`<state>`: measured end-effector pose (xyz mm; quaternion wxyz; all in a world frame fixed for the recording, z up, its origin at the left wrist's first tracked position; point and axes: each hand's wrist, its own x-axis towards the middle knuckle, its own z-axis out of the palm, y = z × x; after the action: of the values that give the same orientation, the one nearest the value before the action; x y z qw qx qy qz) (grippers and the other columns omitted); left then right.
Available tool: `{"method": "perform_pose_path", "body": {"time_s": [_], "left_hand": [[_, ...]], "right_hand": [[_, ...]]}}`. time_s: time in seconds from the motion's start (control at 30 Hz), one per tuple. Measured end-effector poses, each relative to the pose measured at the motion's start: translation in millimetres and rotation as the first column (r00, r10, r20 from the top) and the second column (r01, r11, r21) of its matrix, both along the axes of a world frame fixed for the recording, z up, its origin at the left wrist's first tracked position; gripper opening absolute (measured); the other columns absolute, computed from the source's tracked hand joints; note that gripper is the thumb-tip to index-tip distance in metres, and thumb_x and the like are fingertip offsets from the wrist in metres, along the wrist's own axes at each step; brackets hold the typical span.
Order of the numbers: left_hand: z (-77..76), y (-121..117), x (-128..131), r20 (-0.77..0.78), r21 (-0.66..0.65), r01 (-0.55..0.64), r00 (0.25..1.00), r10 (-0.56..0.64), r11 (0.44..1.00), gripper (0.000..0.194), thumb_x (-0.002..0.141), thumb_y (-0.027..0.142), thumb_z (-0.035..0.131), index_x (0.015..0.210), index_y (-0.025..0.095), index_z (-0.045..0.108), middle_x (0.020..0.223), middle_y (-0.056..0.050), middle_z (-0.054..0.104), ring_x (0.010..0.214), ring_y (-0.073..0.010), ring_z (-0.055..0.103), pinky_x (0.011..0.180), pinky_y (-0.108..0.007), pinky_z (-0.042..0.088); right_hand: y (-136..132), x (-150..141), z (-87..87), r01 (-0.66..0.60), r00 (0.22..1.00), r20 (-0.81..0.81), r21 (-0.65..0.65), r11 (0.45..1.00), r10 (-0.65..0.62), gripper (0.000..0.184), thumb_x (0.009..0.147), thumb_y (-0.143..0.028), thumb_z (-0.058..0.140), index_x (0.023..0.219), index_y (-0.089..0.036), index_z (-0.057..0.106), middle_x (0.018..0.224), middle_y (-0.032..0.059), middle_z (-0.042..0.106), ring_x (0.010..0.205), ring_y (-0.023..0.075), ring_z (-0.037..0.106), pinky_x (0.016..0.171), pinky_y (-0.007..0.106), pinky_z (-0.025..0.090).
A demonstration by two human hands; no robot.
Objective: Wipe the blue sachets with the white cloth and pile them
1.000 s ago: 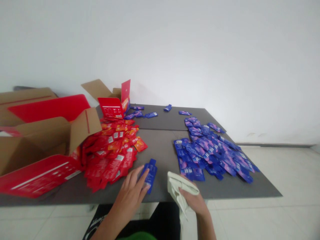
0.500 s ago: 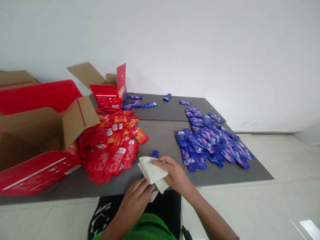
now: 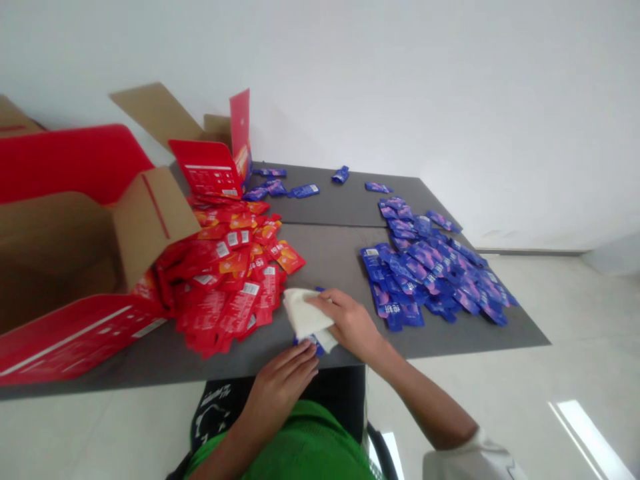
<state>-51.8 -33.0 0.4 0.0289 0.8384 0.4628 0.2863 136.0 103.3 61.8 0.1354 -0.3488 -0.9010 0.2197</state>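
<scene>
In my right hand (image 3: 351, 325) is a folded cream cloth (image 3: 306, 312), gripped between thumb and fingers. The cloth lies over a blue sachet (image 3: 316, 345) at the table's front edge and covers most of it. Only the near end and a bit of the far end of this sachet show. My left hand (image 3: 284, 381) has its fingers together at the near end of the sachet, holding it; the thumb is hidden. Left of the cloth lies a heap of red sachets (image 3: 235, 280). To the right spreads a pile of blue sachets (image 3: 425, 267).
A large open red carton (image 3: 65, 340) stands on the left of the grey table (image 3: 330, 253). Behind it is a smaller open red carton (image 3: 205, 163). Several loose blue sachets (image 3: 304, 191) lie along the back. A white wall (image 3: 350, 80) rises behind the table.
The cloth in my right hand now covers more of the blue sachet. My left fingers have moved slightly up and right to its near end. The view has tilted down a little.
</scene>
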Motion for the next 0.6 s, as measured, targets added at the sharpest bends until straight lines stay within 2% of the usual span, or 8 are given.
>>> {"method": "perform_pose_path", "body": {"time_s": [0.07,0.13,0.23,0.3,0.37,0.43,0.53,0.6], "left_hand": [[-0.9,-0.8,-1.3,-0.003,-0.057,-0.035,0.999,0.035,0.998,0.031,0.107,0.021,0.046,0.108,0.023,0.077,0.108,-0.004,0.081,0.094,-0.0206,0.078,0.087,-0.035,0.066],[-1.4,-0.4,-1.9,0.024,-0.085,-0.046,0.999,0.048,0.995,0.028,0.106,0.023,0.050,0.107,0.023,0.078,0.105,-0.004,0.081,0.089,-0.0211,0.078,0.083,-0.036,0.066],[-1.0,2.5,-1.9,0.097,-0.062,-0.002,0.995,0.008,0.998,0.025,0.106,0.022,0.051,0.114,0.019,0.075,0.118,-0.004,0.079,0.109,-0.0212,0.075,0.095,-0.036,0.064],[-0.3,4.1,-1.7,0.128,-0.051,0.004,0.992,0.003,0.999,0.025,0.107,0.022,0.051,0.115,0.017,0.074,0.121,-0.005,0.078,0.115,-0.0200,0.073,0.099,-0.035,0.062],[-0.1,4.3,-1.8,0.141,-0.065,0.005,0.990,0.004,0.998,0.024,0.106,0.023,0.052,0.114,0.018,0.075,0.121,-0.005,0.078,0.116,-0.0197,0.073,0.100,-0.035,0.062],[-0.5,3.0,-2.2,0.140,-0.095,-0.006,0.990,0.019,0.995,0.023,0.106,0.024,0.054,0.112,0.020,0.076,0.116,-0.004,0.079,0.109,-0.0204,0.075,0.096,-0.036,0.063],[-1.5,0.7,-3.0,0.107,-0.121,-0.048,0.992,0.061,0.991,0.022,0.104,0.026,0.057,0.107,0.024,0.079,0.100,-0.003,0.082,0.087,-0.0210,0.078,0.082,-0.037,0.066],[-1.7,0.5,-3.4,0.112,-0.132,-0.044,0.992,0.059,0.990,0.021,0.103,0.027,0.059,0.106,0.024,0.079,0.101,-0.003,0.081,0.087,-0.0214,0.078,0.083,-0.038,0.066]], "right_hand": [[-16.0,-2.3,-4.6,-0.125,0.992,-0.010,-0.046,0.991,0.125,0.049,0.096,-0.013,0.060,0.142,-0.029,0.061,0.131,0.0066,0.067,0.117,0.0214,0.065,0.101,0.031,0.054],[-15.5,-5.4,-8.8,-0.156,0.988,-0.003,-0.079,0.985,0.157,0.045,0.098,-0.014,0.060,0.139,-0.031,0.064,0.130,0.0049,0.068,0.116,0.0199,0.065,0.100,0.029,0.054],[11.5,-7.3,-7.2,-0.003,0.998,0.063,-0.062,0.998,0.007,0.049,0.094,-0.009,0.059,0.139,-0.027,0.065,0.131,0.0077,0.067,0.116,0.0207,0.066,0.099,0.028,0.054],[26.6,-6.0,-0.5,0.101,0.989,0.108,-0.010,0.995,-0.100,0.054,0.091,-0.003,0.056,0.140,-0.025,0.064,0.132,0.0103,0.066,0.116,0.0226,0.065,0.098,0.030,0.055],[24.3,-4.3,6.3,0.125,0.989,0.072,0.018,0.992,-0.126,0.061,0.089,0.001,0.053,0.143,-0.025,0.061,0.134,0.0113,0.064,0.119,0.0238,0.064,0.099,0.032,0.055],[5.8,-3.9,8.6,0.052,0.999,0.007,0.003,0.999,-0.052,0.062,0.090,-0.001,0.055,0.146,-0.026,0.058,0.135,0.0108,0.064,0.121,0.0239,0.063,0.101,0.033,0.054],[-21.6,-6.2,1.1,-0.129,0.992,0.004,-0.063,0.990,0.130,0.051,0.095,-0.011,0.058,0.142,-0.028,0.061,0.131,0.0076,0.067,0.116,0.0219,0.065,0.099,0.031,0.055],[-19.3,-8.1,-7.2,-0.147,0.988,0.025,-0.096,0.985,0.150,0.048,0.095,-0.011,0.059,0.141,-0.028,0.062,0.130,0.0064,0.067,0.114,0.0205,0.066,0.098,0.029,0.055]]}}
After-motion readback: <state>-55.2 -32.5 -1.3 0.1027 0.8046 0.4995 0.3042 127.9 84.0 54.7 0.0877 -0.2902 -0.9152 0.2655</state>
